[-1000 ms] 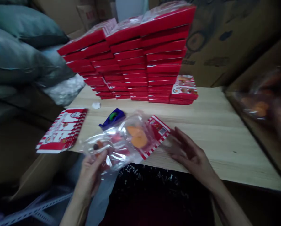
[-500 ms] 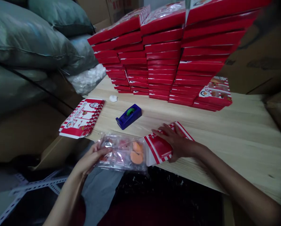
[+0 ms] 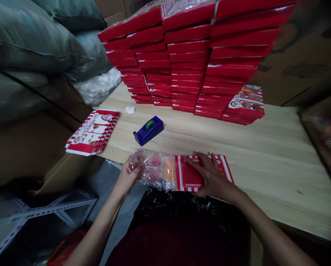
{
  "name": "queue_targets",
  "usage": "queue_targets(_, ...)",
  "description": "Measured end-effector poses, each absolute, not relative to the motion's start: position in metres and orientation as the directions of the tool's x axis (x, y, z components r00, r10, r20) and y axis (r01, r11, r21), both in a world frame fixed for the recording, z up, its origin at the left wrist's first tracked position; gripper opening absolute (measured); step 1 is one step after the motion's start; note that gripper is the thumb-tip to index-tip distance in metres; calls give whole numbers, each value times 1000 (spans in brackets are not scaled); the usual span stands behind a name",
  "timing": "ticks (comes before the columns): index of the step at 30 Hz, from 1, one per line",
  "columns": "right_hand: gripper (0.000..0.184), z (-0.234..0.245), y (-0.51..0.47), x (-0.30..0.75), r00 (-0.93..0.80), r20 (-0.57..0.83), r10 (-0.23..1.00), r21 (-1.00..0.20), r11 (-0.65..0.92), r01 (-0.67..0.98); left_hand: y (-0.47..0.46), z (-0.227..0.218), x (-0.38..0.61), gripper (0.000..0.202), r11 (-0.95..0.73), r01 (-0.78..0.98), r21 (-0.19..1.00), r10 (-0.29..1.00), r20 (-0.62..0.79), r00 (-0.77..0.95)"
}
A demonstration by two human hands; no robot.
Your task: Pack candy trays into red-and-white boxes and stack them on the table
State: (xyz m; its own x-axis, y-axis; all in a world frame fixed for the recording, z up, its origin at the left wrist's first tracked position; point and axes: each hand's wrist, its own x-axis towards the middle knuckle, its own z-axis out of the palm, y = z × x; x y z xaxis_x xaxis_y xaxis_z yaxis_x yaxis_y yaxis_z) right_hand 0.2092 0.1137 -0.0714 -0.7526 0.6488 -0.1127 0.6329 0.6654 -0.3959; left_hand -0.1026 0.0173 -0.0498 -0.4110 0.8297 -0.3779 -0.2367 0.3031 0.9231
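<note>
A clear plastic packet (image 3: 154,170) with orange and red pieces inside lies at the near edge of the wooden table (image 3: 265,155). Its right end sits in a red-and-white striped card sleeve (image 3: 190,173). My left hand (image 3: 128,177) is closed on the packet's left end. My right hand (image 3: 211,175) rests flat on the sleeve with fingers spread, pressing it onto the table.
A blue tape dispenser (image 3: 148,130) stands just behind the packet. A pile of flat striped sleeves (image 3: 95,129) lies at the table's left edge. Tall stacks of red boxes (image 3: 198,59) fill the back. Grey sacks (image 3: 29,48) and a white bag (image 3: 99,87) sit left; cardboard stands right.
The packet and sleeve went from lifted and tilted to lying flat at the table's edge. My right hand moved onto the sleeve; the packet has slid further into it.
</note>
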Motion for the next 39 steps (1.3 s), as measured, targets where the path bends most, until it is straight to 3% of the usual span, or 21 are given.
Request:
queue_targets(4, 123, -78, 109, 211, -768, -28, 639, -353, 713, 606, 17, -47, -95, 72, 291, -202, 935, 830, -352, -434)
queue_targets(8, 125, -81, 107, 211, -757, 15, 653, -350, 713, 608, 18, -51, -98, 57, 321, -256, 912, 836, -400, -376)
queue_targets(14, 113, -75, 109, 209, -726, 13, 687, -367, 679, 636, 21, -55, -105, 54, 305, -292, 906, 805, -409, -429)
queue_targets(19, 120, -74, 105, 199, -731, 18, 682, -391, 678, 623, 18, -60, -82, 54, 315, -284, 906, 830, -407, -380)
queue_targets(25, 120, -83, 97, 196, -734, 32, 678, -374, 689, 620, 17, -66, -70, 50, 302, 21, 953, 896, -276, -349)
queue_targets(30, 119, -73, 89, 196, -692, 99, 715, -422, 660, 621, 18, -49, -94, 76, 280, -5, 960, 890, -261, -374)
queue_targets(35, 120, -61, 70, 188, -611, 238, 755, -466, 640, 610, 18, -22, -94, 60, 152, 153, 976, 921, -84, -381)
queue_targets(39, 124, -64, 55, 185, -528, 311, 790, -497, 609, 618, 15, -2, -82, 58, 132, 198, 971, 938, -58, -342)
